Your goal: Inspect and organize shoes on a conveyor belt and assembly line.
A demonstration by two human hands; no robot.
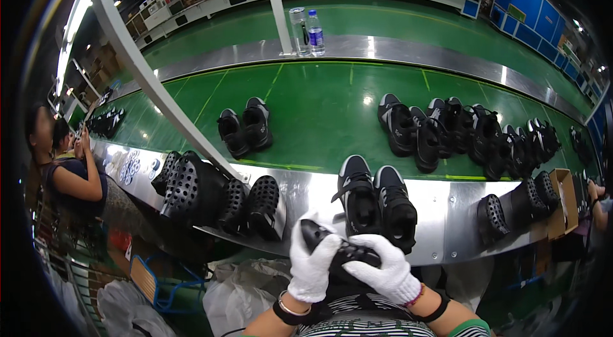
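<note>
Gloved left hand (312, 265) and right hand (387, 269), each grip wrapped around one black perforated insert (338, 253), wrists bent inward

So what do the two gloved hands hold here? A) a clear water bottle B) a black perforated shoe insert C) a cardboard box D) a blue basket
B: both white-gloved hands, left hand and right hand, grip a black perforated insert just below the pair of black shoes on the steel ledge.

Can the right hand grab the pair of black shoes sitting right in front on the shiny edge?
Probably yes. The right hand is busy gripping a black perforated piece together with the left hand, but the pair of black shoes stands just beyond it on the metal ledge, with nothing between.
</note>
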